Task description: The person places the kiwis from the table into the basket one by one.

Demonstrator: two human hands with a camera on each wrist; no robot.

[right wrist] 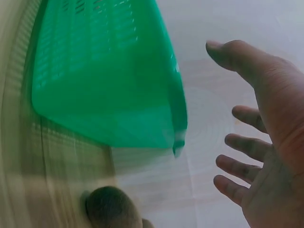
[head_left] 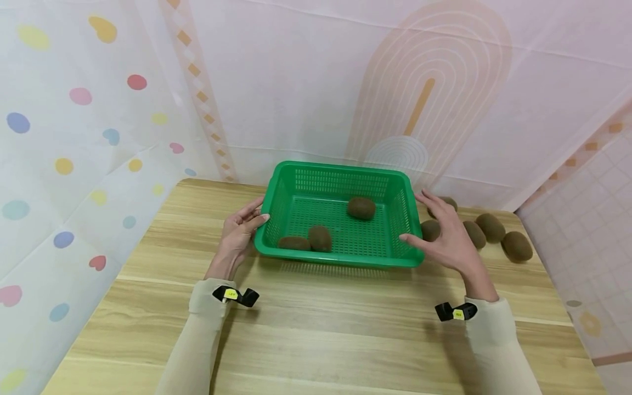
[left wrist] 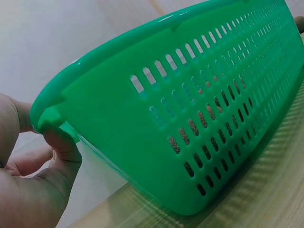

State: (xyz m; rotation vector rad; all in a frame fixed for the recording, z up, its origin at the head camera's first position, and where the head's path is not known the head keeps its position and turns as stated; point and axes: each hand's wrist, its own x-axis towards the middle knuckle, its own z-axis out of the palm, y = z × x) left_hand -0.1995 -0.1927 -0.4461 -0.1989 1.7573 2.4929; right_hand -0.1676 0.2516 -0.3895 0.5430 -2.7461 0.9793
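The green basket (head_left: 345, 259) is located on the wooden table (head_left: 345, 334), near the patterned backdrop (head_left: 286, 82), with its open top facing up. Its long axis runs left to right across the person's front, the right end angled slightly toward the person. The left hand (head_left: 238, 233) grips the rim at the left end, thumb above and fingers curled beneath. The right hand (head_left: 450, 241) is beside the right end, fingers spread and thumb wide; the right wrist view shows a gap between it and the rim. Three kiwis lie inside: one kiwi (head_left: 361, 208) toward the right, long axis left to right; two side by side at the near left, the inner one (head_left: 320, 239) pointing toward the backdrop, the outer one (head_left: 293, 243) lying along the near wall. Further kiwis (head_left: 517, 247) rest on the table, right of the basket.
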